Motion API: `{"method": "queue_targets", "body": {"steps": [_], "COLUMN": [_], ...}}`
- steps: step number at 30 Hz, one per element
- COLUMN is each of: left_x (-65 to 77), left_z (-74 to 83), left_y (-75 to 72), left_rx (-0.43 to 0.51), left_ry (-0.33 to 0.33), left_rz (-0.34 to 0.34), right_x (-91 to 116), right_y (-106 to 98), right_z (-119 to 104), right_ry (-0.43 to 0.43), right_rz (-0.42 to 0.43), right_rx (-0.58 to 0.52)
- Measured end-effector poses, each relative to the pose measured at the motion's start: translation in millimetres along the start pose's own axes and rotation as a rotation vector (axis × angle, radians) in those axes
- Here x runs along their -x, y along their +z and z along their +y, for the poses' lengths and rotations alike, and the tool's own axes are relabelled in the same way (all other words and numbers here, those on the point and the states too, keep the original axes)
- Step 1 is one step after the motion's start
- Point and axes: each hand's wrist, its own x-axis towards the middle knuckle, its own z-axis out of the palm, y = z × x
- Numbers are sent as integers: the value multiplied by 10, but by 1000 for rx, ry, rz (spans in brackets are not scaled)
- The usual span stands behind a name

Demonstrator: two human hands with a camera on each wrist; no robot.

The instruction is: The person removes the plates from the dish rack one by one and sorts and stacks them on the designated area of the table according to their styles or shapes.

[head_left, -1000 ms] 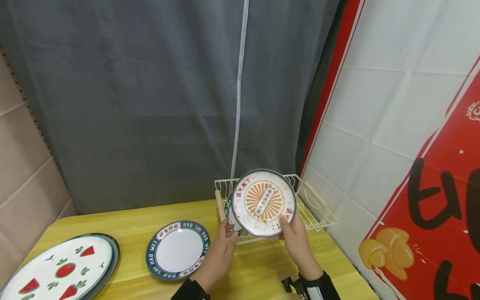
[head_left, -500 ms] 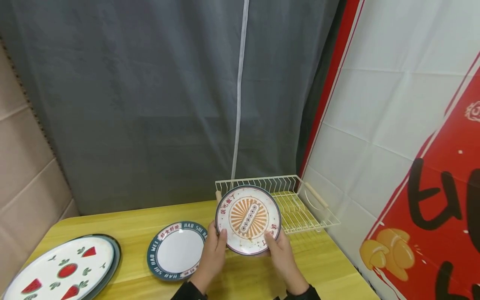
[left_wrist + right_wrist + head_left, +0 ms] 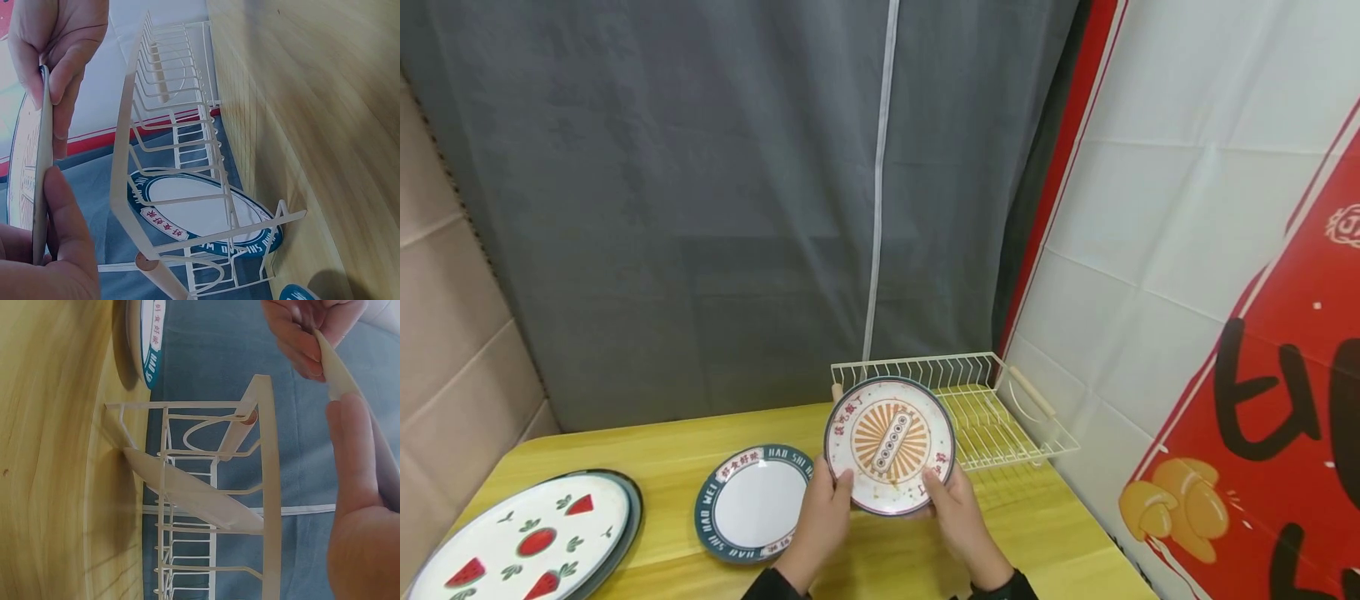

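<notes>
In the head view, a round white plate (image 3: 891,446) with an orange sunburst centre and red lettering is held between both hands in front of the wire dish rack (image 3: 1000,417). My left hand (image 3: 820,521) grips its lower left edge, thumb on the face. The right hand (image 3: 958,521) holds the lower right edge the same way. The left wrist view shows the plate edge-on, pinched by the left hand (image 3: 62,250). Inside the rack a blue-rimmed plate (image 3: 187,206) leans at a slant; the held plate hides it in the head view.
A blue-rimmed white plate (image 3: 752,508) lies on the wooden table (image 3: 700,429), left of the hands. Farther left, a large oval watermelon-patterned platter (image 3: 523,537) rests on a darker-rimmed one. Grey curtain (image 3: 662,208) stands behind, with a white and red banner (image 3: 1262,467) at right.
The sunburst plate has come left and down from over the rack. My left hand has moved from the rack's left end to its edge; the right hand has kept hold and moved with it.
</notes>
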Motion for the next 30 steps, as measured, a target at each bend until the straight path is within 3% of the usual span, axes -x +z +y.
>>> {"method": "queue_targets", "body": {"steps": [7,13,17,25,30], "left_x": [56,79,84,139,239], "left_z": [1,21,64,59,24], "left_y": [-47,-110,-175,-423,-657], "left_rx": [-8,-23,-40,-88,-154], "left_ry": [25,56,54,-15,-59], "left_rz": [60,101,120,201,253], "right_x": [-22,-47,-50,-85,-95], "right_y": [5,25,22,-6,-30], "right_z": [-13,-31,-45,-32,-2], "right_ry": [17,47,-4,-225,-230], "right_rz": [-89,-89,-94,-74,-32], "right_rx": [-40,12,38,151,233]}}
